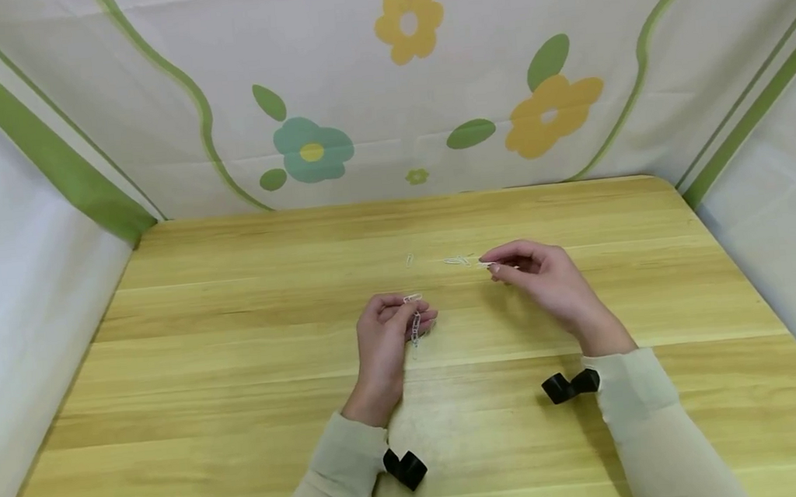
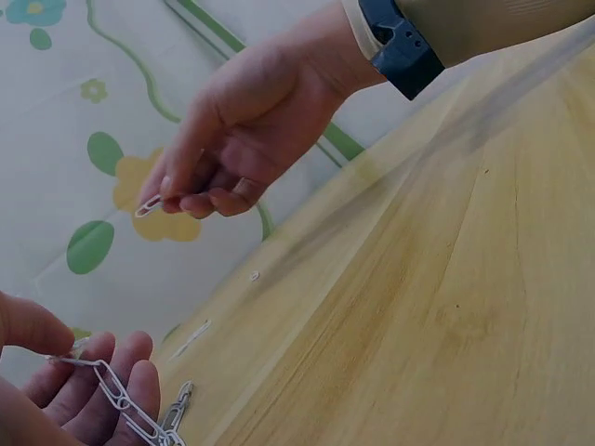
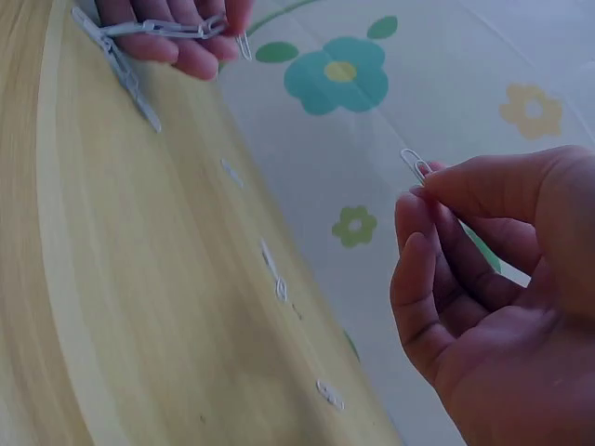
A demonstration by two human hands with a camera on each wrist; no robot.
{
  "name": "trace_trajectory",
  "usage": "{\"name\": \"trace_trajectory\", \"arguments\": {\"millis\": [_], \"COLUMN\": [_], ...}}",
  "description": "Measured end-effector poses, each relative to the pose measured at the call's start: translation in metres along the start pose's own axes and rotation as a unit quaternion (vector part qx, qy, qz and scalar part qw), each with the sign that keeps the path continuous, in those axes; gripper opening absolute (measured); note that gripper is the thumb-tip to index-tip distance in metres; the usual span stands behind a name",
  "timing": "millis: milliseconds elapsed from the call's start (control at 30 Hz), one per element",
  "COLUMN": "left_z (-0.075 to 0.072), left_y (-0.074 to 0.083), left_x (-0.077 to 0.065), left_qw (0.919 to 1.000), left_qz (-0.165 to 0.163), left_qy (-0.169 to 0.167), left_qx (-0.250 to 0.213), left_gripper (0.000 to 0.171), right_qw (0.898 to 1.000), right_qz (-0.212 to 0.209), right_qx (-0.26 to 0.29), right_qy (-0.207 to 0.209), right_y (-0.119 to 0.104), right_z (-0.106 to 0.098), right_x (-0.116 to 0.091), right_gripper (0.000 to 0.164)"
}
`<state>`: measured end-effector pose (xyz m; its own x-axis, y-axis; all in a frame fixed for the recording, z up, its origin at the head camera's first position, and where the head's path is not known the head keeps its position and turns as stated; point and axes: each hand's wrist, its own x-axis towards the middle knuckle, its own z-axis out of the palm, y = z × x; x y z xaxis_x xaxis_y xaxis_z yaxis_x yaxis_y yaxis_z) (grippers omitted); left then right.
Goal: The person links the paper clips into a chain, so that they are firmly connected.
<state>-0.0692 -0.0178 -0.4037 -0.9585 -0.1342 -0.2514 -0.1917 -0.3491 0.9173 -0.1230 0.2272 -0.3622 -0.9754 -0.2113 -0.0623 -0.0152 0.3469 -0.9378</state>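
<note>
Between thumb and fingers, my left hand [image 1: 385, 335] pinches one end of a chain of linked white paper clips [image 1: 415, 330]. In the left wrist view the chain [image 2: 121, 400] drapes across the fingers and hangs below them. To the right and a little farther off, my right hand [image 1: 544, 280] pinches a single white paper clip [image 3: 414, 165] by one end, its other end sticking out past the fingertips. The two hands are apart, and this clip does not touch the chain. Both hands are raised above the wooden table.
Several loose white paper clips [image 1: 457, 260] lie on the wooden table [image 1: 243, 417] just left of the right hand. One separate paper clip [image 1: 409, 260] lies beyond the left hand. A flower-patterned curtain [image 1: 371, 87] hangs behind the table's far edge, with white cloth at both sides.
</note>
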Motion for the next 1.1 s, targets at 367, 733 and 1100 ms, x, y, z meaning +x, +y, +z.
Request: {"name": "trace_trajectory", "arguments": {"millis": [367, 733, 1100], "left_z": [0.003, 0.014, 0.021], "left_y": [0.003, 0.01, 0.008], "left_x": [-0.002, -0.004, -0.006], "left_qw": [0.9993, 0.9982, 0.9978], "left_qz": [-0.005, -0.004, -0.013], "left_qy": [-0.021, -0.047, -0.06], "left_qx": [0.03, 0.036, 0.027], "left_gripper": [0.017, 0.018, 0.017], "right_qw": [1.0, 0.995, 0.996], "right_qz": [-0.016, -0.013, -0.042], "right_qx": [-0.006, 0.08, -0.052], "right_qy": [-0.023, -0.058, -0.066], "right_y": [-0.008, -0.008, -0.004], "right_z": [0.014, 0.034, 0.043], "right_x": [-0.001, 0.0, 0.0], "right_gripper": [0.022, 0.021, 0.018]}}
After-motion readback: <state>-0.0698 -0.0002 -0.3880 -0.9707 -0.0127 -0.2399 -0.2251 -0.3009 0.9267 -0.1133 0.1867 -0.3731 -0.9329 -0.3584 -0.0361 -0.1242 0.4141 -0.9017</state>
